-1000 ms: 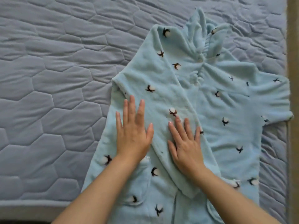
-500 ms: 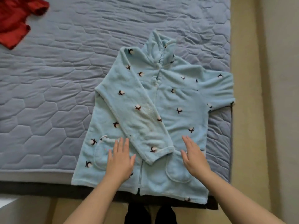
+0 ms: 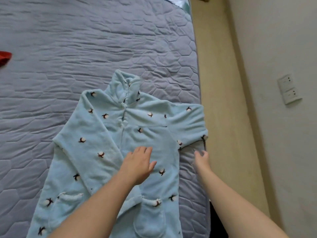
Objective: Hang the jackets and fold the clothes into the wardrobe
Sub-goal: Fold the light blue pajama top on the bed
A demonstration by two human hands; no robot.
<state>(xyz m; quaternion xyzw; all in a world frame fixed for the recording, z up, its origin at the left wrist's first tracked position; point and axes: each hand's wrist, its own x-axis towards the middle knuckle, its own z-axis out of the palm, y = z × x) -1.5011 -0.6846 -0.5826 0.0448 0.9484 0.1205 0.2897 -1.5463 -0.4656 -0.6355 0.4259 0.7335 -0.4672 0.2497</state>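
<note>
A light blue fleece jacket (image 3: pixel 96 127) with a cotton-flower print lies front up on the bed, collar pointing away from me. Its left sleeve is folded diagonally across the chest; the right sleeve (image 3: pixel 190 122) spreads to the bed's right edge and hangs over it. My left hand (image 3: pixel 138 163) rests flat, fingers straight, on the middle of the jacket beside the folded sleeve. My right hand (image 3: pixel 201 158) hovers over the bed's right edge just below the right sleeve, fingers loosely spread and holding nothing.
The grey-blue quilted bed cover (image 3: pixel 85 48) fills the left and top. A red garment (image 3: pixel 4 57) peeks in at the far left. Right of the bed runs a beige floor strip (image 3: pixel 223 100) and a wall with sockets (image 3: pixel 289 89).
My view has shifted right and up. The left hand moved from the lower left pocket to the jacket's middle. The right hand left the jacket's hem and reached toward the right sleeve.
</note>
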